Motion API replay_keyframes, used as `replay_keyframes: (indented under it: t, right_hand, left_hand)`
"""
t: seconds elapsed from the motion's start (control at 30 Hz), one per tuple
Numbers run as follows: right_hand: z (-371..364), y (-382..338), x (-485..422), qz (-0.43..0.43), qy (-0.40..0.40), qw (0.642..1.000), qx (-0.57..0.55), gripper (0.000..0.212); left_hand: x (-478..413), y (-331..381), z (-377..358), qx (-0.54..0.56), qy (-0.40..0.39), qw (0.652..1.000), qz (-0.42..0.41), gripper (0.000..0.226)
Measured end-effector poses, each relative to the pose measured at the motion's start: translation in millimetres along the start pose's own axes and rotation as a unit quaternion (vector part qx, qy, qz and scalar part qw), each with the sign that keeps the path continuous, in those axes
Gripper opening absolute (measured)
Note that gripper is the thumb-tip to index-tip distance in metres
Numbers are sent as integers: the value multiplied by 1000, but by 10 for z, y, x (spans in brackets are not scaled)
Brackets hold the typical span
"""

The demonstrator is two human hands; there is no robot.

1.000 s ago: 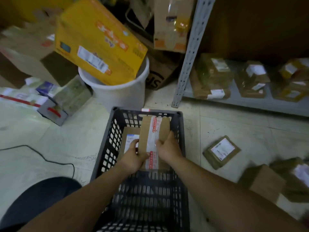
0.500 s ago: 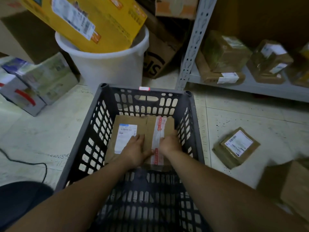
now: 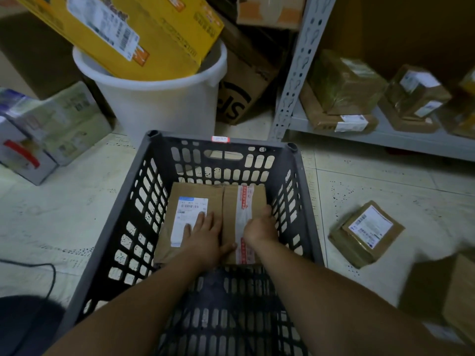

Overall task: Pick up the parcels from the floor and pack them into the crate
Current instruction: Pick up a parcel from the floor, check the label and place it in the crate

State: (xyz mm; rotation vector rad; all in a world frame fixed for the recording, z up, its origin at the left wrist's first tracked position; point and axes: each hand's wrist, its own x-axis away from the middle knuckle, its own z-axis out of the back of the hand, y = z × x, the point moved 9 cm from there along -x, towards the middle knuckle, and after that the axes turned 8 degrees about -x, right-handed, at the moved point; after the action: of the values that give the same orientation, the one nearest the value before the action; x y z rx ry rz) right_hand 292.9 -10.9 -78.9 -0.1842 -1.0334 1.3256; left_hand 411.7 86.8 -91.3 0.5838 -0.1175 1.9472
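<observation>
A dark grey slotted crate (image 3: pixel 305 201) stands on the floor in front of me. Two brown parcels lie side by side at its far end: one with a white label (image 3: pixel 191 199), one with red-printed tape (image 3: pixel 244 201). My left hand (image 3: pixel 205 235) lies flat on the labelled parcel, thumb against the taped one. My right hand (image 3: pixel 261 227) grips the taped parcel, fingers curled over its right edge. A small labelled parcel (image 3: pixel 367 232) lies on the floor right of the crate. A blurred brown box (image 3: pixel 452 291) sits nearer, at the right edge.
A white bucket (image 3: pixel 164 106) holding a tilted yellow box (image 3: pixel 133 29) stands just behind the crate. A grey shelf (image 3: pixel 385 140) with several wrapped parcels runs along the right. Printed boxes (image 3: pixel 51 129) lie at the left, and a black cable (image 3: pixel 48 268) crosses the floor.
The taped parcel went from upright above the crate down to its floor beside the labelled parcel. Both hands followed it down, and my view moved closer to the crate.
</observation>
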Motion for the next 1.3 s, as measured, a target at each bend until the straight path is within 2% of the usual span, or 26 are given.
replay_keyframes:
  t: [0.17, 0.37, 0.47, 0.6, 0.7, 0.8, 0.93, 1.07, 1.2, 1.3]
  right_hand:
    - [-56, 59, -90, -5, -10, 1000, 8, 59]
    - [-282, 175, -178, -32, -61, 997, 43, 74]
    - [-284, 171, -152, -47, -69, 996, 40, 76]
    - [-38, -109, 98, -10, -87, 993, 79, 63]
    - [278, -504, 519, 28, -122, 989, 84, 61]
    - [777, -965, 1053, 60, -149, 983, 89, 58]
    - [1644, -1597, 1849, 81, -176, 977, 93, 49]
    - [2617, -2180, 2634, 108, -178, 975, 80, 41]
    - [3604, -2520, 3304, 118, -143, 978, 91, 62]
    - [4245, -2473, 3744, 105, -102, 987, 71, 74]
  left_hand:
    - [-65, -10, -139, -27, 8, 1000, 7, 85]
    - [-78, -5, -154, -46, 26, 998, 16, 83]
    - [-39, -50, -91, -34, 10, 999, 9, 84]
    - [246, -184, 225, -5, -27, 999, 40, 81]
    - [631, -190, 690, 39, -51, 995, 77, 80]
    - [1142, -39, 1390, 123, -61, 986, 97, 83]
    - [1846, 250, 2347, 169, -76, 978, 91, 97]
    - [2533, 720, 3327, 190, -65, 977, 74, 91]
    - [3120, 1281, 4058, 165, -44, 985, 32, 80]
    - [3484, 1733, 4394, 154, -45, 987, -23, 80]
